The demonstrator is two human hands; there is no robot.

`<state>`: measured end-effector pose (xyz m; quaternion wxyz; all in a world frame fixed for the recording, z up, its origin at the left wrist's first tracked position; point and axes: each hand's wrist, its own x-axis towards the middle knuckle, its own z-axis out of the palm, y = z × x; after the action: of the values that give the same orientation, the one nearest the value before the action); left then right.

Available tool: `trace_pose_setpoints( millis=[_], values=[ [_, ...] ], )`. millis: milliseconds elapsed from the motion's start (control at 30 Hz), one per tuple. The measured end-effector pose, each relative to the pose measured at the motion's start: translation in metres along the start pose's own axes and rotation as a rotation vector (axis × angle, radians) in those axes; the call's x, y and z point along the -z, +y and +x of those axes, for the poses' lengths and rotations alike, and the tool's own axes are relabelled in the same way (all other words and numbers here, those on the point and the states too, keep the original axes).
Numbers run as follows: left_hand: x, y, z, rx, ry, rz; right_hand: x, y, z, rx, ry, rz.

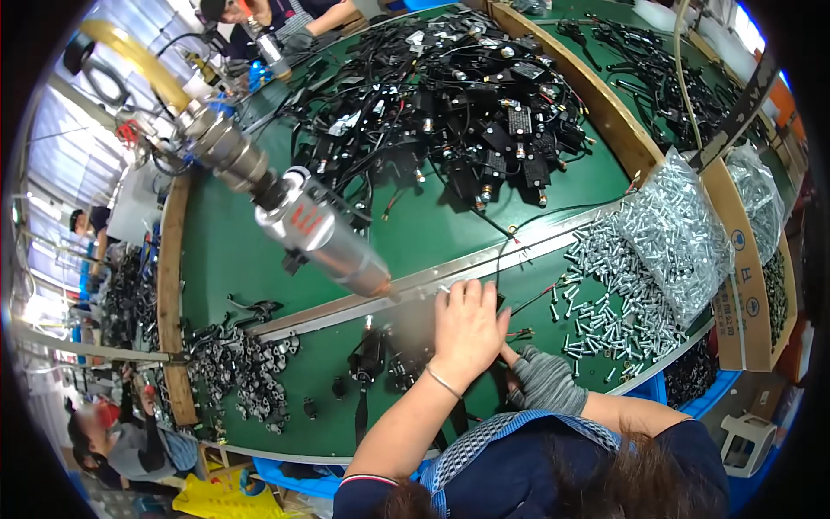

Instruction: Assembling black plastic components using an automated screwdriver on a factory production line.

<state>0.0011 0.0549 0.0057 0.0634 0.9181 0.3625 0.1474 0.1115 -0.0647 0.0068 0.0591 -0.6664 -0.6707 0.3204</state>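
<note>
My left hand, with a bracelet at the wrist, lies closed over a black cabled part at the metal strip across the bench. Most of that part is hidden under the fingers. A small silver screw end shows by the fingertips. Close beside it, lower right, my right hand wears a grey knitted fingerless glove. Its fingers bend in under my left hand, and what they grip is hidden. An air screwdriver hangs to the upper left, its tip apart from my left hand.
Loose silver screws spread at right beside a plastic bag of screws and a cardboard box. Metal clamps lie at left. Black cabled assemblies heap at the back. Wooden rails edge the green bench. Other people work nearby.
</note>
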Motion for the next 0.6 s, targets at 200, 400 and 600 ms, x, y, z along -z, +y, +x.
trace_pose_setpoints(
  millis=[200,400,600],
  values=[
    [0.056,-0.003,-0.021,-0.009,-0.040,-0.185,0.004,0.009,0.008,0.062,0.182,0.032],
    [0.135,-0.093,-0.059,0.217,-0.364,-0.340,0.016,-0.004,0.022,0.033,-0.042,0.001],
    [0.119,-0.183,0.019,0.392,-0.143,-0.138,0.018,0.006,0.019,0.232,-0.212,-0.049]
  ],
)
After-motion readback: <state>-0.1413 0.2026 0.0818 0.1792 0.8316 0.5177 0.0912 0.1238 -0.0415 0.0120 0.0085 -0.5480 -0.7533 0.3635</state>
